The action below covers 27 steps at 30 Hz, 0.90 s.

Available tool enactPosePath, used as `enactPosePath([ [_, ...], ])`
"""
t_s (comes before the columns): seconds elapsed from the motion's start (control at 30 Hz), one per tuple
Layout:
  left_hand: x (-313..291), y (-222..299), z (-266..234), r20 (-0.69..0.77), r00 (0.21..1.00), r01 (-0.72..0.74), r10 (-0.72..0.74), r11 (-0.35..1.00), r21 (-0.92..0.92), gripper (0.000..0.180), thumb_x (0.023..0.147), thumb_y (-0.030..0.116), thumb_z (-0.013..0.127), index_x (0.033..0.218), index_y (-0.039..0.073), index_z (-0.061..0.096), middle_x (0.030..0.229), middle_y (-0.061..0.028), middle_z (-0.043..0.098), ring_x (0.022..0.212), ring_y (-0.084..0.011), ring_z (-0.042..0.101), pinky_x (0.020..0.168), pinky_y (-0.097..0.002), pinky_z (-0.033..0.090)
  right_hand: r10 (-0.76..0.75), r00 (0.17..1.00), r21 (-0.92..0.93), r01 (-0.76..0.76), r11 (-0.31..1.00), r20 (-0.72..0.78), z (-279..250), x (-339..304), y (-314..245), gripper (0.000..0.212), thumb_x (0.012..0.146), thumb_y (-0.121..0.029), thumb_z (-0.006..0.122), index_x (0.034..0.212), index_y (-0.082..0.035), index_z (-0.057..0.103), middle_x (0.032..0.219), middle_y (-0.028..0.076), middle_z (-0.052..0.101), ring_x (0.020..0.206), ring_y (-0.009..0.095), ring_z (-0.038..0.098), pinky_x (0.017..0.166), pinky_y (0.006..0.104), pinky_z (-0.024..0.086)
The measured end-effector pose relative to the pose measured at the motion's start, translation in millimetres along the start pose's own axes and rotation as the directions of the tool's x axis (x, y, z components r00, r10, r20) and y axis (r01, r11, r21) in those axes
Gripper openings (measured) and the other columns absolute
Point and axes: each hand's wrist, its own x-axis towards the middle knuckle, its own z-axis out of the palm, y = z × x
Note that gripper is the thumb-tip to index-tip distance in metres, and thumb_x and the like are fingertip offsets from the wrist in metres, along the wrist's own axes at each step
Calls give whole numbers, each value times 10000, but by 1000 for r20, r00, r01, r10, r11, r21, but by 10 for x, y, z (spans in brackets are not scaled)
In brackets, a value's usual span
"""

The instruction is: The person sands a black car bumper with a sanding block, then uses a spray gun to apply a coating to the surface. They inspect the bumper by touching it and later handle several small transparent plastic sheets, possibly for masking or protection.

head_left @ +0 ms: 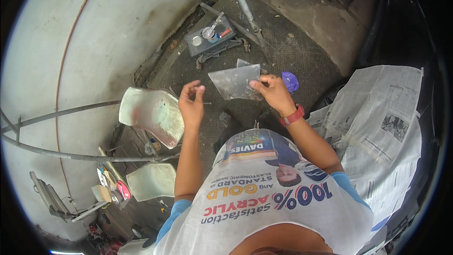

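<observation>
My right hand [276, 95] pinches a dusty grey sheet [233, 82] between thumb and fingers. It looks folded, with a second corner showing behind its upper edge; I cannot tell whether it is paper or plastic. To the left, apart from the sheet, my left hand [192, 106] is raised with loosely bent fingers and nothing visible in them. A crumpled purple piece [289, 81] shows just beyond my right hand. Past the sheet, a small dark bench [200, 49] bears an open can [209, 34], a round pale lid [196, 41] and a red item [225, 33].
Worn pale chairs [153, 113] [151, 182] stand at my left, beside metal pipes [71, 156] and a white wall [37, 66]. Newspaper sheets [368, 108] cover a large dark object at my right. An upright pipe [247, 12] rises beyond the bench. Clutter [113, 186] lies at lower left.
</observation>
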Motion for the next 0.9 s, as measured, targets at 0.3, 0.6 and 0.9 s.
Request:
enactPosePath([
  [0.3, 13, 262, 289, -26, 986, 117, -162, 802, -585, 227, 1114, 290, 657, 1177, 76, 692, 1156, -22, 731, 1063, -117, 682, 921, -326, 572, 107, 982, -102, -92, 991, 154, 110, 362, -36, 446, 1045, -426, 716, 994, 2, 830, 893, 86, 800, 830, 137, 681, 791, 360, 546],
  [0.6, 330, 268, -208, 394, 919, 71, 6, 981, -180, 282, 1087, 288, 697, 1182, 27, 740, 1079, -10, 754, 936, -87, 660, 816, -261, 524, 63, 957, 191, -121, 974, 285, 428, 994, -200, 375, 1086, -382, 682, 1178, -33, 785, 1160, 35, 778, 1070, 106, 666, 934, 289, 519],
  [0.9, 1693, -554, -1317, -146, 986, -20, -84, 804, -595, 356, 1087, 258, 689, 1389, 75, 641, 1249, -64, 746, 1158, -170, 699, 1038, -338, 546, 115, 965, -165, -76, 983, 235, 1007, 1548, -546, 268, 1026, -261, 726, 1188, -65, 807, 1110, 93, 794, 1074, 173, 707, 1009, 363, 521],
])
